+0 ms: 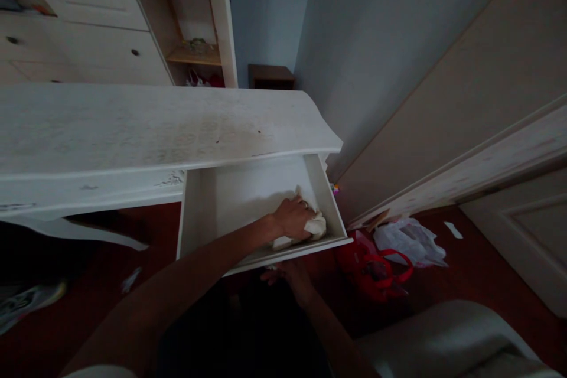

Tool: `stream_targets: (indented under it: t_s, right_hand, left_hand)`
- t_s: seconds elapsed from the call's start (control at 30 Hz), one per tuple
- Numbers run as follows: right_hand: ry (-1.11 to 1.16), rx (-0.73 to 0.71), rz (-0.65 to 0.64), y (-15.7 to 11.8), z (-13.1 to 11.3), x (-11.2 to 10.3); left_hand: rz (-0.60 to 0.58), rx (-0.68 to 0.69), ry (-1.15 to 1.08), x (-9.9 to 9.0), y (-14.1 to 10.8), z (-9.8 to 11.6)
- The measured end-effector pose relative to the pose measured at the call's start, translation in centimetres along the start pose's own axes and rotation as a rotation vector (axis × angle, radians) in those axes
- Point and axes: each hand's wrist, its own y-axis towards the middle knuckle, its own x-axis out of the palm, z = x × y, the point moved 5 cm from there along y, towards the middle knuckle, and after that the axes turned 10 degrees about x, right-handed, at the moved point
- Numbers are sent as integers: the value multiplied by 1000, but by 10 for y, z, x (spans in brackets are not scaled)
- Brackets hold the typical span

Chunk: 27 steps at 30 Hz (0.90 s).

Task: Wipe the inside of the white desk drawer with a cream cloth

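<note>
A white drawer (261, 183) is pulled out of a white table (283, 121) with a curved edge. My left hand (295, 218) reaches inside it, fingers closed on a cream cloth (316, 225) pressed toward the drawer's front right corner. Part of the cloth bunches out on both sides of that hand. Just below the drawer front, my right hand (290, 276) is in shadow with its fingers stretched to the left. Whether it touches the drawer front or its handle is hard to make out.
Dark stains and small specks mark the tabletop. On the reddish floor at right lie a red bag (376, 269) and a white plastic bag (411, 239). A pale rounded seat or cushion (456, 331) sits at lower right. White cabinets (97, 47) stand behind the table.
</note>
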Motion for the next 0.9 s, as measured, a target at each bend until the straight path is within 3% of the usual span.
stream_targets:
  t_s: [0.13, 0.33, 0.47, 0.63, 0.77, 0.9]
  right_hand:
    - [-20, -33, 23, -2, -11, 5]
    - [-27, -44, 11, -6, -17, 9]
    - [-34, -30, 32, -8, -17, 8]
    - [-66, -20, 24, -7, -16, 6]
    - [-98, -6, 25, -6, -14, 3]
    - [-97, -9, 32, -7, -15, 2]
  left_hand:
    - [-53, -154, -39, 5, -42, -7]
    - [-121, -466, 12, 5, -136, -23]
    - [-82, -693, 120, 7, -175, -29]
    - [-13, -789, 134, 5, -174, -40]
    - [73, -791, 204, -19, -163, -68]
    - [76, -786, 310, -43, -153, -103]
